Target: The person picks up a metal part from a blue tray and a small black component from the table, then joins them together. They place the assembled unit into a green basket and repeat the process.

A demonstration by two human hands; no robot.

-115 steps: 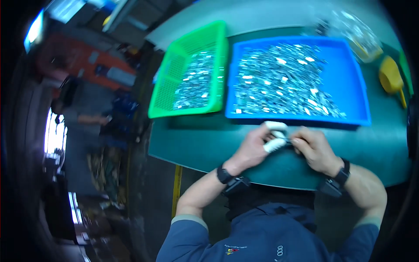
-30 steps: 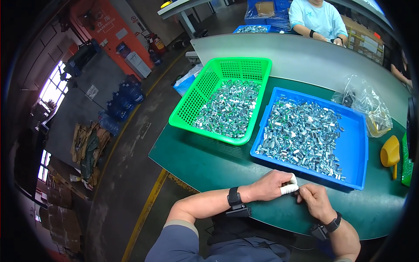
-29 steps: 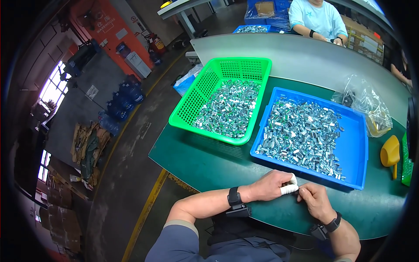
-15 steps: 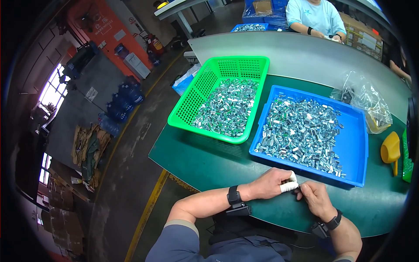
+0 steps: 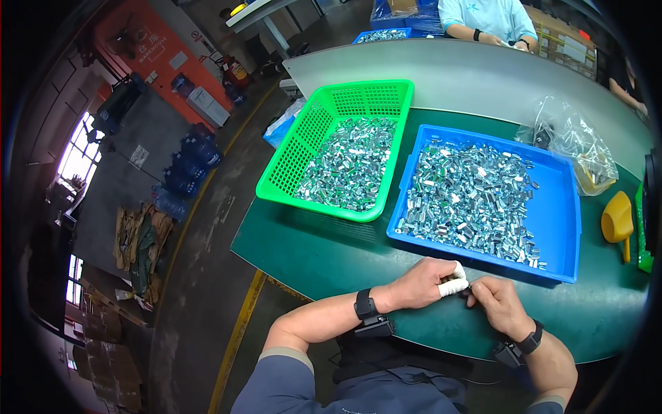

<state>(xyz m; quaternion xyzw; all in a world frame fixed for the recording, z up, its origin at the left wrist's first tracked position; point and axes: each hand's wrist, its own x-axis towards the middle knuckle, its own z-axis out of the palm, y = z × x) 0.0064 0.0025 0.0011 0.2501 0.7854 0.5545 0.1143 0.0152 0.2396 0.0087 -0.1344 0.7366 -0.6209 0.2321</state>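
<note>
From the head view, I am pinching a small dark part [image 5: 467, 292] between both hands, left hand [image 5: 424, 283] with taped fingertip and right hand [image 5: 501, 306] pressed together over it, just in front of the blue tray [image 5: 571, 228] on the bench [image 5: 310, 248]. I judge steady, close fingertip pressure is keeping it aligned.

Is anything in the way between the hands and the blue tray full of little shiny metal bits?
Nothing visible. The left hand and right hand meet over the bare green table, pinching something small. The blue plastic tray of small silvery metal parts sits right beyond them, only its low near wall between.
</note>
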